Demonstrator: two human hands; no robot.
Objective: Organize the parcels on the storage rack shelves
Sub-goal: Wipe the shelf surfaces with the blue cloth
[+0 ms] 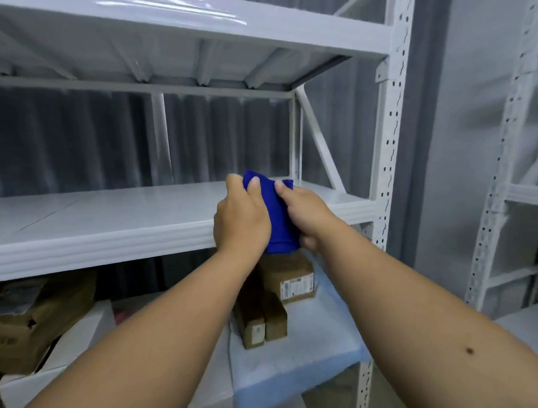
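Behind my rack hangs a grey pleated curtain (79, 140), filling the gap from nine o'clock to the middle of my view. At three o'clock stands a second white rack (506, 171), its perforated upright leaning across the right edge. Between the two, at about one o'clock, I see a plain grey wall (462, 119).

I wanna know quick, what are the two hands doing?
Left hand: closed, holding the blue parcel.
Right hand: closed, holding the same blue parcel.
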